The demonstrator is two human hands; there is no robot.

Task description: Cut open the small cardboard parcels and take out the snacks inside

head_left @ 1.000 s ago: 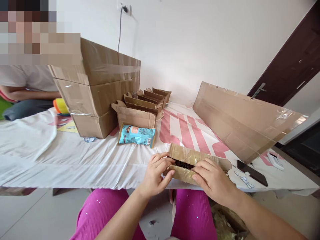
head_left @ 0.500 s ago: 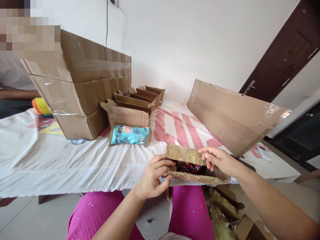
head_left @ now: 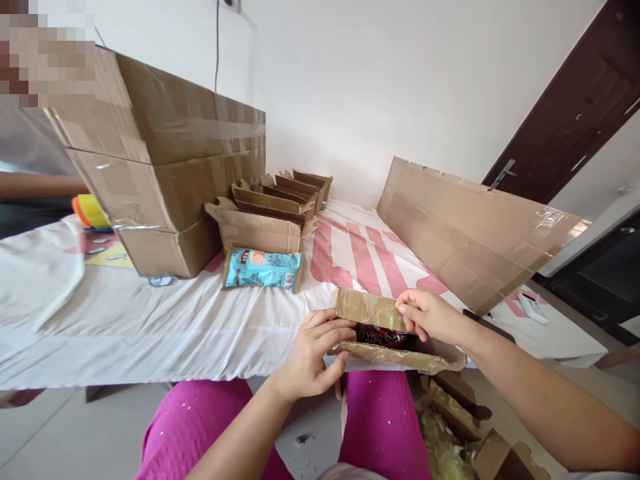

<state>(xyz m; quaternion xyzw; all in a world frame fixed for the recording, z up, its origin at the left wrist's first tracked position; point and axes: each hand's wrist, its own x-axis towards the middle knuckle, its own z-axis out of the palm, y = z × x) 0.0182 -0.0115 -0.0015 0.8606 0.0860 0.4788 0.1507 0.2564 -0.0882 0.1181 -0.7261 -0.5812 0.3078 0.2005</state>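
Observation:
A small cardboard box (head_left: 395,355) lies at the table's front edge, partly unfolded, with its far flap (head_left: 370,311) standing up. Inside it a red and black printed packet (head_left: 383,338) shows through the gap. My left hand (head_left: 315,357) grips the box's left end, fingers over the top and thumb at the near side. At the flap's right end, my right hand (head_left: 424,317) pinches the cardboard between thumb and fingers. A blue packet (head_left: 263,269) lies flat to the left of the box, apart from both hands.
Behind the blue packet stands a row of open cardboard boxes (head_left: 260,223). Large taped cartons (head_left: 185,180) are stacked at left, beside a seated person's arm (head_left: 40,185). A big carton (head_left: 470,227) stands at right. Cardboard scraps (head_left: 453,407) lie on the floor.
My right hand has closed its fingers on the flap's right end. My left hand keeps its place on the box. The whole view has shifted slightly.

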